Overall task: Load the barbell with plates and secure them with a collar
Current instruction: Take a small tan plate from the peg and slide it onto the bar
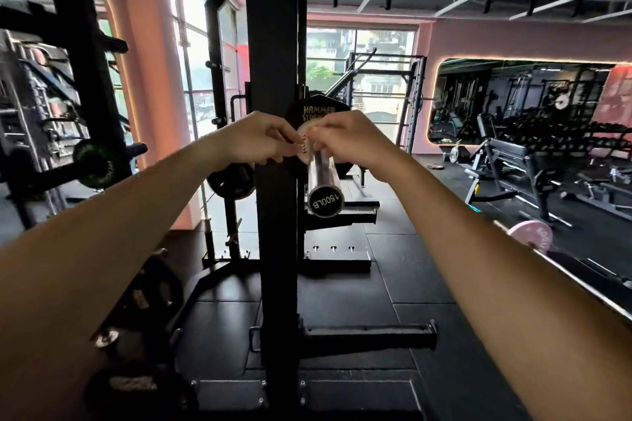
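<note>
A chrome barbell sleeve (pixel 321 178) points toward me, its black end cap reading 1500LB. A black plate (pixel 319 109) with yellow lettering sits on the sleeve, and a smaller pale plate (pixel 301 150) sits in front of it. A spring collar (pixel 303 143) sits around the sleeve against the pale plate. My left hand (pixel 260 138) pinches the collar's handle from the left. My right hand (pixel 352 137) grips it from the right. Most of the collar is hidden by my fingers.
A black rack upright (pixel 275 44) stands just left of the sleeve. Plates hang on storage pegs at left (pixel 94 162) and lower left (pixel 150 287). A pink plate on another bar (pixel 533 234) lies at right, beyond it benches and dumbbell racks. Black rubber floor below.
</note>
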`<move>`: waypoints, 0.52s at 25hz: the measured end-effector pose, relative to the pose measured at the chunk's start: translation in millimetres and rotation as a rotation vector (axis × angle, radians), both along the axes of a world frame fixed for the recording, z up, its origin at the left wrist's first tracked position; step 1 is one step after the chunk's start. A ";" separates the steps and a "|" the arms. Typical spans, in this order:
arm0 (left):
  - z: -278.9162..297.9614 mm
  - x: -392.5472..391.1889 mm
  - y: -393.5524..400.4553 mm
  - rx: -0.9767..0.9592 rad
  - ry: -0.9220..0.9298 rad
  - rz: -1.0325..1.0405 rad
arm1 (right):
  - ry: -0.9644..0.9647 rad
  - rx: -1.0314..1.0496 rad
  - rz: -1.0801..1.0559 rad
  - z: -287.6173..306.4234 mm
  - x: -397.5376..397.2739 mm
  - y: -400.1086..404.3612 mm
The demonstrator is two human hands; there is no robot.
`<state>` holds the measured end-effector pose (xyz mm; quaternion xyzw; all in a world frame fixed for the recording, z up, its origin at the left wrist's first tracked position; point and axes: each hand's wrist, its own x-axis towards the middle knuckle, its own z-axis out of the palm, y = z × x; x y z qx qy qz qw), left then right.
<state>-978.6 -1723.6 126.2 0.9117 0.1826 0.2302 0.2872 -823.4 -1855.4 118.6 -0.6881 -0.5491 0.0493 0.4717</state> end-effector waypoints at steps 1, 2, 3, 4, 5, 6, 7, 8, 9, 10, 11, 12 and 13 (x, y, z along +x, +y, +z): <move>0.5 -13.8 -4.9 -0.008 0.003 0.015 | 0.014 -0.007 0.011 0.0 -10.0 -4.5; 1.7 -30.3 -9.4 -0.016 0.000 0.032 | 0.025 -0.014 0.021 0.8 -22.4 -8.4; 2.9 -46.1 -11.9 -0.023 -0.007 0.046 | 0.029 -0.017 0.027 2.0 -35.1 -10.7; 3.8 -62.0 -13.0 -0.033 -0.019 0.063 | 0.028 -0.015 0.035 3.4 -49.0 -11.9; 3.8 -77.4 -13.2 -0.048 -0.032 0.080 | 0.026 -0.014 0.046 4.7 -63.2 -11.5; 2.8 -92.9 -12.6 -0.064 -0.040 0.096 | 0.027 -0.014 0.064 5.8 -78.0 -10.1; 0.6 -107.3 -10.5 -0.078 -0.043 0.104 | 0.023 -0.015 0.085 5.5 -92.7 -7.7; -1.6 -121.1 -7.7 -0.092 -0.044 0.110 | 0.013 -0.015 0.103 4.3 -106.2 -3.8; -4.8 -132.3 -3.9 -0.103 -0.044 0.115 | 0.008 -0.016 0.113 2.4 -117.1 0.2; -8.3 -142.8 -0.3 -0.116 -0.048 0.121 | 0.011 -0.018 0.119 -0.2 -127.1 4.4; -11.6 -157.1 6.2 -0.129 -0.056 0.130 | 0.018 -0.025 0.125 -3.4 -140.4 11.9; -15.7 -172.4 14.3 -0.142 -0.059 0.145 | 0.028 -0.036 0.131 -7.9 -154.2 21.6; -21.7 -188.6 24.7 -0.149 -0.053 0.164 | 0.042 -0.047 0.138 -12.8 -169.2 33.5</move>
